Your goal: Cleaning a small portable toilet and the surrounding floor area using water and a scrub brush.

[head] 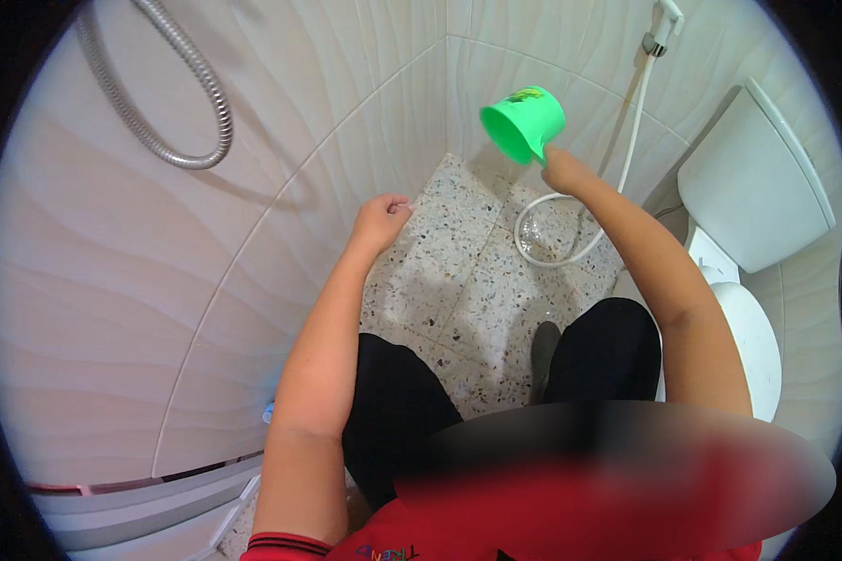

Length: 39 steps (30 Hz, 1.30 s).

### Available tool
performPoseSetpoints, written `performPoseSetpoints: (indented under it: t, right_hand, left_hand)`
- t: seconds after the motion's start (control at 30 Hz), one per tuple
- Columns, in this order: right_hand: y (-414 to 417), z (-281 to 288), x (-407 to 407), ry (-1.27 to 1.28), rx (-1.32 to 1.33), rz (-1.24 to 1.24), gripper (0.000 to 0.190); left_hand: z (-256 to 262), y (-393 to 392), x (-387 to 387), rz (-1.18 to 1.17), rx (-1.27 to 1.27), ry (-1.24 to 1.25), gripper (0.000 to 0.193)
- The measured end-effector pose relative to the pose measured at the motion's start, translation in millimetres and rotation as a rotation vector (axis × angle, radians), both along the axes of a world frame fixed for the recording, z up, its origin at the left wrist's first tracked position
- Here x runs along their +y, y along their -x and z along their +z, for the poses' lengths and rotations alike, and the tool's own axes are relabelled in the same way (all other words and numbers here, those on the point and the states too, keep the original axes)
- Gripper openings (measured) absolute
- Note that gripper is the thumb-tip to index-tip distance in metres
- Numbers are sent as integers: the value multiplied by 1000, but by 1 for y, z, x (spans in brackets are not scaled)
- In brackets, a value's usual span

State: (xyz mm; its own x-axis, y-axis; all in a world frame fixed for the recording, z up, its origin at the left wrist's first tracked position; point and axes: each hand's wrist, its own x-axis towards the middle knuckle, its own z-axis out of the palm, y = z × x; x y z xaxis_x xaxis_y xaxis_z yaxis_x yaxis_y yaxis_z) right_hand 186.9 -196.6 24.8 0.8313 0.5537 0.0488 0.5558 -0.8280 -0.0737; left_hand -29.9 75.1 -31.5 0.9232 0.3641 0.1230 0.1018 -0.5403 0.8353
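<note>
My right hand [565, 170] grips the handle of a green plastic water dipper [544, 119]. The dipper is tilted, its mouth facing left and down, above the floor near the tiled corner. Its inside shows only partly, and I cannot tell whether water is in it. My left hand [381, 223] hangs beside the left wall, over the speckled terrazzo floor [463, 280]. Its fingers are loosely curled, and their undersides are hidden. No object shows clearly in that hand.
A white bidet hose [553, 265] loops on the floor below my right hand, rising to a wall-held sprayer [665, 31]. The white toilet tank [751, 182] stands at the right. A metal shower hose [221, 119] hangs along the left wall [182, 266]. Wet patches glisten on the floor.
</note>
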Motion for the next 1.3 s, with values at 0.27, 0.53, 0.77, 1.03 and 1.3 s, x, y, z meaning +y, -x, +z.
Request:
performPoseSetpoints:
  t: [0.27,0.53,0.77,1.03,1.3]
  right_hand:
    - [64,47,-17,-263,819,183,26]
    - [121,78,-16,-410,1094,247,21]
    - [166,147,15,-281,1117,534,22]
    - [288,169,93,-68,1190,956,23]
    - [410,92,137,67,1358,1236,23]
  left_hand:
    - [23,17,-6,53,-48,6,35]
    - [94,82,-43,-130,-133,134,32]
    - [161,223,-52,181,-371,307,20]
    - [190,375,-60,552,-199,198,22]
    - [185,516,-115,547,648,496,51]
